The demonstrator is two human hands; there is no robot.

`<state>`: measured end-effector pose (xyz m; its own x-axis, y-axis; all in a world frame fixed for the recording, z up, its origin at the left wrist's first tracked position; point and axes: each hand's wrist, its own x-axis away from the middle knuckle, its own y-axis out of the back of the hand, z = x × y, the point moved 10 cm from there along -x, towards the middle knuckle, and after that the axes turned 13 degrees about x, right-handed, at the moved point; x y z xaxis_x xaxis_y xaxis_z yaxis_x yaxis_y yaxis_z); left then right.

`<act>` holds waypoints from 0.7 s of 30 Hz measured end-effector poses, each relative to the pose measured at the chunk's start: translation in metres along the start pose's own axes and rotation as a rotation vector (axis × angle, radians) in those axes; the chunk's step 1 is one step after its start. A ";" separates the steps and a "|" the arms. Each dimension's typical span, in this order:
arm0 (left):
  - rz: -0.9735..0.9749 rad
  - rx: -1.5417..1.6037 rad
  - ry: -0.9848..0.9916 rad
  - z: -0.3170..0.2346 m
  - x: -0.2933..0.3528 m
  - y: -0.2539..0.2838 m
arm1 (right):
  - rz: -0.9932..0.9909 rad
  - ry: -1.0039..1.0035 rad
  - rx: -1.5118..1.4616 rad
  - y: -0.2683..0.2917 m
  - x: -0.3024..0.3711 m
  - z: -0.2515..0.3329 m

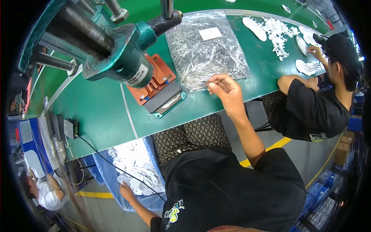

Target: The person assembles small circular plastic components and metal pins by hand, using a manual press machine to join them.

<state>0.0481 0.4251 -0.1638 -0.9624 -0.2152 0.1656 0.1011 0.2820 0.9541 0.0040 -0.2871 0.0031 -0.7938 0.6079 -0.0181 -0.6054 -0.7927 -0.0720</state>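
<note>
1. Lying on the desk (102, 120), just right of the press (125, 65): a clear bag (232, 58) full of thin metal pins (201, 73), with a white label (210, 33) on its upper part.
2. Held over the bag's near edge, right of the press: the right hand (228, 91), fingers (219, 78) bent, thumb and index tips close together. Cannot tell about a pin between them.
3. Reaching down on the near side of the press, past the desk's edge: the left hand (125, 191), fingers against a pale disc (123, 179). Cannot tell gripping from mere touching.
4. Around that disc, nearer than the press and lower than the desk: many white parts (141, 170) inside a blue liner (131, 205).
5. Directly beneath the press head: an orange fixture (166, 69) with a dark block (166, 96) at its front.
6. Left of the press, by the desk's edge: a small grey box (69, 128) trailing a black cable (94, 149).
7. Well right of the press: a heap of white pieces (276, 34), plus a co-worker (313, 100) in black.
</note>
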 end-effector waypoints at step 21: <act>0.059 0.248 0.114 -0.045 0.021 -0.026 | 0.011 0.119 0.414 -0.008 0.011 -0.011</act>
<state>0.0370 0.3712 -0.1745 -0.9207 -0.2914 0.2594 0.0776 0.5148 0.8538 0.0011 -0.2738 -0.0079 -0.8025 0.5815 -0.1334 -0.5888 -0.7359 0.3342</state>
